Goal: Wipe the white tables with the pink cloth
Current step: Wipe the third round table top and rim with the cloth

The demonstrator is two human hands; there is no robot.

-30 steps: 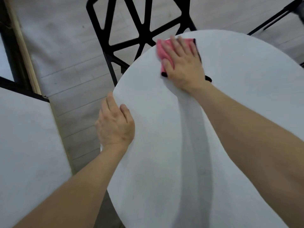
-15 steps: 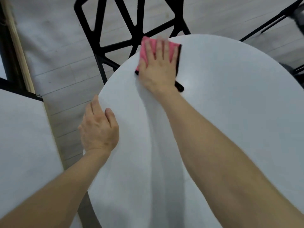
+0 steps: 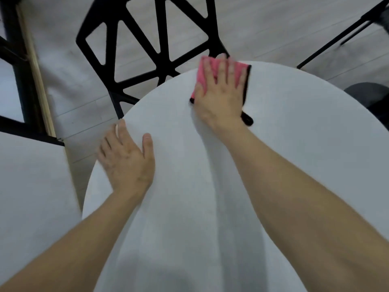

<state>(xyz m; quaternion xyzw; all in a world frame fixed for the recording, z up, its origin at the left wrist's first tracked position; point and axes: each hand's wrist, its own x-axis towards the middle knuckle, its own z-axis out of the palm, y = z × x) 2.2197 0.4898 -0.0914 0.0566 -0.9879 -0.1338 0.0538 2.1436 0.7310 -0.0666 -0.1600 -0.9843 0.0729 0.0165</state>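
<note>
Beneath both sets of fingers lies the round white table (image 3: 294, 165), the surface being wiped; nothing on it marks wiped from unwiped areas, so the share already covered cannot be told. Left of the left-hand fingers, and apart from them, is the corner of a second white table (image 3: 31, 197), with no cloth on it; judged from the task, it is left to do or already done, and which cannot be told. Beyond the fingertips of both hands stands a black chair (image 3: 160, 45) on a pale floor (image 3: 263, 24). The right hand (image 3: 221, 95) lies flat, its fingers (image 3: 221, 68) straight and spread, pressing down at the far rim. The left hand (image 3: 128, 163) rests on the near-left edge, thumb on top and fingers (image 3: 122, 131) extended along the rim, apparently steadying the table; it holds nothing. The pink cloth (image 3: 240, 67), black-trimmed, is directly under the right-hand fingers and palm, showing between and beside them. The task appears mid-course.
</note>
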